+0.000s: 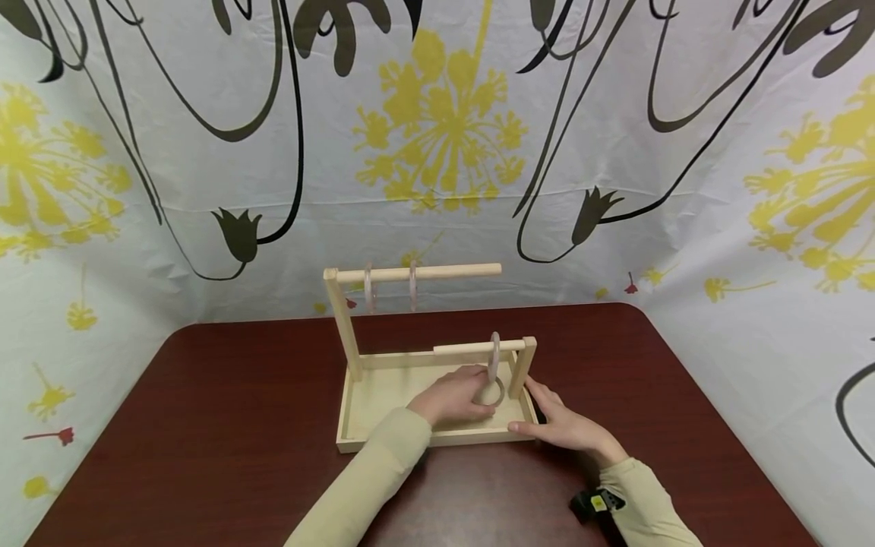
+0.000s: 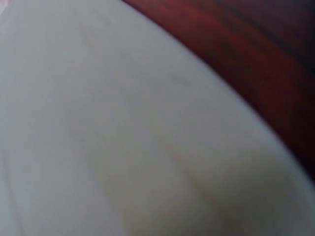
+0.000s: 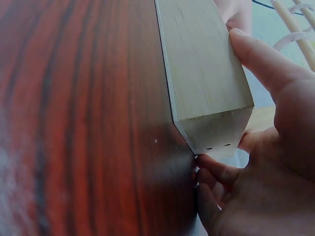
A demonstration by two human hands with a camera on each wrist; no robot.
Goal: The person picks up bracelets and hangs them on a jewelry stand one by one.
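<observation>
A pale wooden tray stand (image 1: 390,438) rests on the table in the head view, with a post and rod at either end. My left hand (image 1: 456,396) reaches into its right part. Thumb and fingers there grip a ring (image 1: 501,393), whose left side is hidden by the hand. Just above, another ring (image 1: 494,357) hangs on the short lower rod (image 1: 461,349). At the tray's front right corner, my right hand (image 1: 563,424) holds the wall, its thumb on the front edge (image 3: 206,59) in the right wrist view. Sleeve cloth (image 2: 123,123) fills most of the left wrist view.
Two rings (image 1: 413,287) hang apart on the long upper rod (image 1: 458,271), which runs rightward from the tall left post (image 1: 344,323). Dark red table (image 1: 205,425) surrounds the stand. A patterned cloth (image 1: 328,175) hangs behind. A black wrist device (image 1: 595,503) sits at the right sleeve.
</observation>
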